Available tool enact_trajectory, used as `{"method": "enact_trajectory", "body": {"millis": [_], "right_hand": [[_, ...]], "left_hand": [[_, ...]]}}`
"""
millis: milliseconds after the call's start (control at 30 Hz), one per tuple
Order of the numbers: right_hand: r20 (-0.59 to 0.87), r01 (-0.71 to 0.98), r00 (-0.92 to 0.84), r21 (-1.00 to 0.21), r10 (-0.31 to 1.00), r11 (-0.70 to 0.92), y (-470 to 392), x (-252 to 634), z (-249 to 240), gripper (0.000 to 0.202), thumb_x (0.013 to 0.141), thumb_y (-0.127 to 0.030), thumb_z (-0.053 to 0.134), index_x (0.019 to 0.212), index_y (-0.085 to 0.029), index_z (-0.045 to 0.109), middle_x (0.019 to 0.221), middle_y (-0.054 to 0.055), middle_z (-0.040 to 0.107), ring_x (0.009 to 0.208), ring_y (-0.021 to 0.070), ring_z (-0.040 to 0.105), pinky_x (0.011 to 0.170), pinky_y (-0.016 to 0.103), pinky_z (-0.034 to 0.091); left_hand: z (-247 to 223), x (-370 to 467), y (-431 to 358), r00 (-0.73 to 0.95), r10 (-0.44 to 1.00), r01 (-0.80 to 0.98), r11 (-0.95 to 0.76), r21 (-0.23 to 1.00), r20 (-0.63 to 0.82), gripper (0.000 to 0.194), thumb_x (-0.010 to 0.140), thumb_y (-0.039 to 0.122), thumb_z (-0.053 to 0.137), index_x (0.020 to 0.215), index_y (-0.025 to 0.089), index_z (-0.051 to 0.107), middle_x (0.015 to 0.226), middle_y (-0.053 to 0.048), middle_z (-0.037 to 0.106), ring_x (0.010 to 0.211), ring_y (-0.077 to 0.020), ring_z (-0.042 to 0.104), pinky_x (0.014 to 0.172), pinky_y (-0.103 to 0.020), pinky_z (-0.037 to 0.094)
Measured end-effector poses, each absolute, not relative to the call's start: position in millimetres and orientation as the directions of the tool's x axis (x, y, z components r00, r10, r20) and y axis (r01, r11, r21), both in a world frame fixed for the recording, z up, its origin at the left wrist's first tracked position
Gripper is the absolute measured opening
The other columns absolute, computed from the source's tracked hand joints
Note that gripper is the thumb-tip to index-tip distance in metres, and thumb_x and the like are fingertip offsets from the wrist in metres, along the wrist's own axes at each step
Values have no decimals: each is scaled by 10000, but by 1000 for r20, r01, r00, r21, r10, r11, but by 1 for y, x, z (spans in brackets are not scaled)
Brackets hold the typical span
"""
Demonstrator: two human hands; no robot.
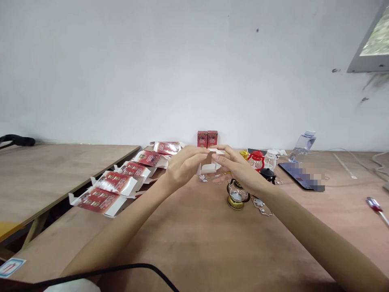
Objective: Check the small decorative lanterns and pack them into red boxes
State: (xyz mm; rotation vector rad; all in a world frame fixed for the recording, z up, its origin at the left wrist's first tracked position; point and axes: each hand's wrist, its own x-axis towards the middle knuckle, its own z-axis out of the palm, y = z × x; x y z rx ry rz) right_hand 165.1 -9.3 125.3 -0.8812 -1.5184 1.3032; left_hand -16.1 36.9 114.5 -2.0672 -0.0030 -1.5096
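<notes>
Both of my hands are raised over the middle of the table around a small cardboard box with white flaps, its open end facing me. My left hand grips the box's left side, and my right hand has its fingers on the right side and top flap. Just below my right hand, a black and gold mini lantern with a clear globe stands on the table. To its right lies a bent wire piece with small white parts. More small wire pieces lie beneath the box.
Several red unfolded boxes lie overlapped at left. Two closed red boxes stand by the wall. At right are a red lantern, a white one, a black one, a phone, a water bottle and a screwdriver.
</notes>
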Motion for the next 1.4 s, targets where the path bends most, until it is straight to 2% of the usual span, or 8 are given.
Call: {"method": "enact_trajectory", "body": {"millis": [200, 400, 600, 733, 867, 1033, 1200, 1400], "right_hand": [[166, -21, -264, -986, 950, 166, 0, 159, 116, 291, 693, -186, 619, 940, -234, 473, 995, 2, 587, 626, 74, 583, 542, 229, 546], [226, -50, -231, -974, 946, 220, 5, 165, 115, 348, 671, -200, 656, 971, -228, 483, 991, 32, 644, 583, 96, 610, 556, 278, 551], [411, 124, -63, -901, 910, 416, 8, 169, 114, 247, 738, -164, 549, 978, -204, 592, 949, 49, 685, 561, 93, 574, 506, 244, 467], [505, 275, 3, -830, 863, 485, 6, 173, 118, 264, 744, -132, 504, 929, -167, 689, 712, 23, 658, 502, 83, 496, 455, 225, 359], [515, 360, 21, -803, 857, 474, 0, 178, 126, 310, 764, -127, 465, 928, -176, 723, 579, -10, 590, 419, 59, 382, 418, 224, 283], [599, 277, 0, -769, 800, 576, -6, 180, 132, 242, 768, -139, 513, 895, -217, 703, 743, 16, 665, 660, 148, 607, 576, 304, 474], [610, 178, -6, -779, 792, 601, -8, 179, 132, 85, 759, -181, 584, 802, -197, 655, 813, 34, 698, 712, 156, 648, 637, 319, 520], [692, 359, -94, -647, 716, 673, -11, 179, 132, 218, 791, -124, 477, 733, -200, 673, 789, 30, 698, 756, 165, 637, 694, 345, 508]], "left_hand": [[110, -9, 39, 437, -286, 267, -864, -427, 853, 243, 903, 91, 482, 1115, 211, 480, 938, -45, 695, 881, -131, 666, 721, -266, 563], [116, -5, 31, 307, 65, 443, -893, -82, 950, 246, 819, 229, 659, 1011, 181, 513, 884, -38, 657, 795, -134, 642, 697, -273, 539], [131, -8, 20, 454, 452, 515, -836, 188, 768, 298, 725, 303, 719, 937, 179, 551, 985, -55, 659, 870, -185, 624, 770, -348, 504], [139, -13, 16, 564, 509, 473, -844, 251, 650, 289, 746, 213, 640, 1011, 189, 527, 1174, -84, 614, 988, -193, 614, 816, -339, 509], [149, -23, 12, 665, 460, 429, -880, 205, 588, 247, 799, 159, 536, 1040, 205, 563, 1274, -81, 572, 1050, -187, 605, 841, -328, 517], [156, -36, 14, 740, 352, 388, -919, 63, 573, 310, 900, 239, 473, 1205, 247, 529, 1316, -86, 547, 1172, -215, 552, 948, -397, 488], [147, -32, 23, 776, 190, 342, -928, -147, 602, 716, 758, 442, 692, 1346, 213, 354, 1406, -192, 417, 1300, -318, 423, 998, -490, 451], [140, -27, 28, 740, 90, 375, -878, -298, 666, 391, 815, 321, 634, 1124, 183, 439, 1228, -180, 537, 1098, -253, 578, 777, -358, 555]]}}
